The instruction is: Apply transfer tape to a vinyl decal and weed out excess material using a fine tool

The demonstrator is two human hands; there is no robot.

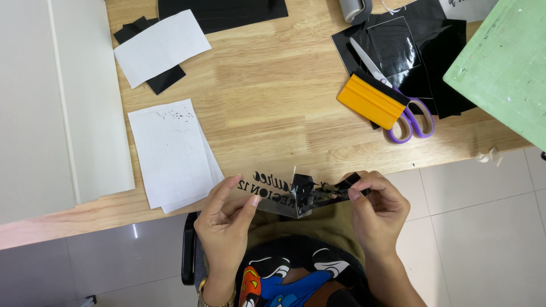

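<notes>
A clear strip of film [278, 196] bearing black cut vinyl letters is held over the near table edge, just above my lap. My left hand [227, 219] pinches its left end between thumb and fingers. My right hand [378, 207] grips a black vinyl piece [341, 190] at the strip's right end, folded back away from the clear film. The strip creases in the middle.
White paper sheets [170, 150] lie at the left of the wooden table [273, 102]. At the right are a yellow squeegee [371, 101], purple-handled scissors [406, 116], black vinyl sheets [409, 51] and a green cutting mat [503, 62]. A white sheet over black scraps [161, 46] lies far left.
</notes>
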